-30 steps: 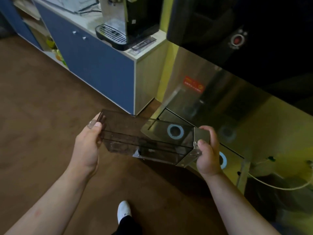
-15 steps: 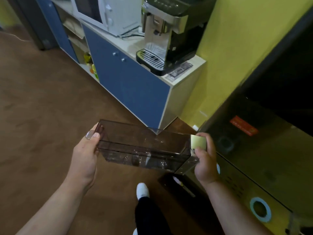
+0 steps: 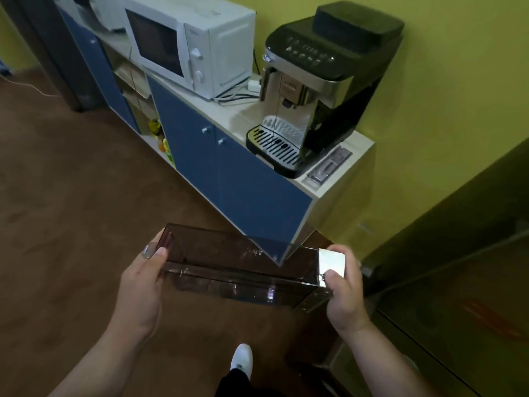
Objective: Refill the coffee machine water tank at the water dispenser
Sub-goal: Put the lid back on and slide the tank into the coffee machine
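I carry a long, smoky see-through water tank (image 3: pixel 229 267) level in front of me, above the brown floor. My left hand (image 3: pixel 143 279) grips its left end and my right hand (image 3: pixel 343 287) grips its right end by the silver plate. The black and silver coffee machine (image 3: pixel 315 90) stands on the white countertop ahead and to the right, with its drip tray facing me. The steel-fronted water dispenser (image 3: pixel 458 267) fills the right edge, close beside my right hand.
A white microwave (image 3: pixel 189 44) sits left of the coffee machine on the blue-doored cabinet (image 3: pixel 229 173). Open shelves (image 3: pixel 143 110) with small items lie further left. A yellow wall (image 3: pixel 443 110) is behind. My white shoe (image 3: pixel 242 358) shows below the tank.
My view has swung up and left, away from the dispenser's front toward the coffee machine and microwave. The tank stays level in both hands, held the same way.
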Available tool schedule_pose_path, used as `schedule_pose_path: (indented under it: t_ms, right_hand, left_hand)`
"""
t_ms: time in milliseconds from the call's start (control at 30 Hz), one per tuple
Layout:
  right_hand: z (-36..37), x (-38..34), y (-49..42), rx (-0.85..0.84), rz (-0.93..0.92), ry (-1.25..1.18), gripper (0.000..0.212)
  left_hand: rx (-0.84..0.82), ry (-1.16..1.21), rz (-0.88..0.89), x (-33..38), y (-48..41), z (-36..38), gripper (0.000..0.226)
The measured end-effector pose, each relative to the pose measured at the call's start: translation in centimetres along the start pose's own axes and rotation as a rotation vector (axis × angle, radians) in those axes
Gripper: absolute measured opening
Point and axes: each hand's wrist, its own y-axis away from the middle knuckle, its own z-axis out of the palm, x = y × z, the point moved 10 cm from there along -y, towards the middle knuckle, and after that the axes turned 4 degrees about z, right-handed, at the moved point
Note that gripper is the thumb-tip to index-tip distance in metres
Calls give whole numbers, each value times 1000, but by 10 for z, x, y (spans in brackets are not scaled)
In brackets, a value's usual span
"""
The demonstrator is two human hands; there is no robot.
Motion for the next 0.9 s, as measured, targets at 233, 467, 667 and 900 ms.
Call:
schedule_pose_path:
  t_ms: [233, 467, 667, 900]
  right_hand:
    - [19, -7, -61, 54, 21, -9, 32]
    - [29, -32, -129, 135, -58, -11, 34]
    - [33, -48, -190, 248, -82, -25, 32]
    - [43, -53, -253, 375, -88, -36, 22]
  left_hand:
    - [-43, -62, 12, 20, -67, 29, 33]
    - [-121, -90, 15, 29, -149, 69, 32]
    - [-232, -149, 8, 34, -229, 109, 32]
    - [-320, -142, -21, 44, -313, 159, 31]
